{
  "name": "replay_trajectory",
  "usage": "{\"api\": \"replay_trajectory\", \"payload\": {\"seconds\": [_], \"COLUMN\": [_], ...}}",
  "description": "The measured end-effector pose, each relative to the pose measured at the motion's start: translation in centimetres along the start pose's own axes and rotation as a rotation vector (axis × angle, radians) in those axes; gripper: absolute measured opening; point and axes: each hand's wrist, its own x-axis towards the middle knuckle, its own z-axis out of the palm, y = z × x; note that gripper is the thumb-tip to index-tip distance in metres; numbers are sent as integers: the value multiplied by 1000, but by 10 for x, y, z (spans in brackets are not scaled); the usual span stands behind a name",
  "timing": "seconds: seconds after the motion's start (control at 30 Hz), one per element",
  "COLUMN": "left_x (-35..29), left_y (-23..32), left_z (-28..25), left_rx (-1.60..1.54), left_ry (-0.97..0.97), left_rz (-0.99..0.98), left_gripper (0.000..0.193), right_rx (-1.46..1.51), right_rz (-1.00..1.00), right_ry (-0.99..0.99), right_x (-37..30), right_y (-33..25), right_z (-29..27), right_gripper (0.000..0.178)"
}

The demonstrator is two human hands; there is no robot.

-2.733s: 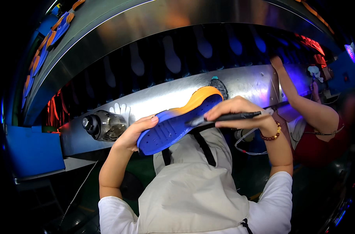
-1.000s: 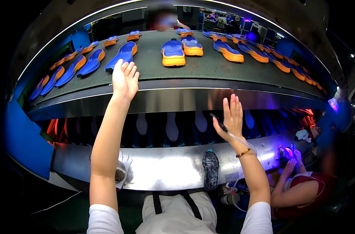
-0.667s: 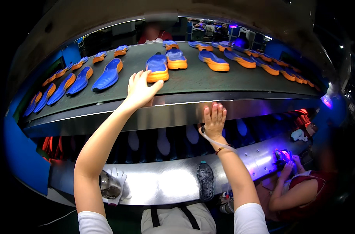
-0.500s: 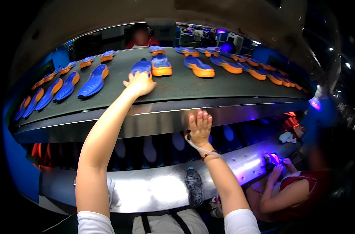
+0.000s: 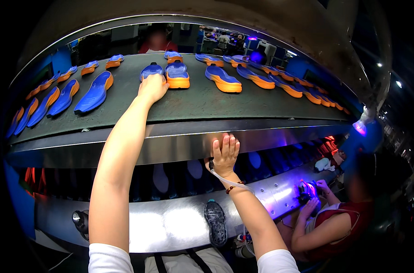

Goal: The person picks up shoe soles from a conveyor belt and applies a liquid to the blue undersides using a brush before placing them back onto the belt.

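Note:
My left hand (image 5: pixel 154 87) reaches across the green conveyor belt (image 5: pixel 138 105), its fingers curled over the near end of a blue and orange shoe sole (image 5: pixel 151 70). Right beside that one stands another shoe sole (image 5: pixel 177 76), its orange end facing me. My right hand (image 5: pixel 225 154) rests with fingers stretched against the metal front edge (image 5: pixel 179 146) of the belt. It holds nothing. A pale strap and a beaded bracelet circle the right wrist. The left fingertips are partly hidden behind the hand.
More blue and orange soles line the belt on both sides. Below, a metal shelf (image 5: pixel 184 223) carries a black shoe (image 5: pixel 215 223) and a shiny black object (image 5: pixel 81 223). Dark shoes sit under the belt. A co-worker (image 5: pixel 330 227) handles something under purple light at right; another person is beyond the belt.
My left fingers, spread before, have curled in on the sole. The whole view has shifted, so the scene sits a little further left. My right hand stays on the metal edge.

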Motion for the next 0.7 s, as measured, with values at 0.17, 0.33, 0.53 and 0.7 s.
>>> {"api": "replay_trajectory", "payload": {"seconds": [0.17, 0.33, 0.53, 0.7], "left_x": [-1, -17, -23, -29], "left_y": [-2, 21, 29, 39], "left_z": [10, 9, 12, 11], "left_rx": [-34, -78, -171, -220], "left_ry": [110, 97, 99, 167], "left_rz": [145, 317, 419, 419], "left_gripper": [19, 22, 22, 24], "right_rx": [-12, -8, 4, -34], "right_rz": [-9, -14, -12, -17], "right_ry": [-1, -2, -8, -2], "right_x": [0, -1, 0, -1], "right_y": [1, 4, 4, 4], "right_z": [2, 0, 0, -1], "right_gripper": [68, 72, 73, 70]}}
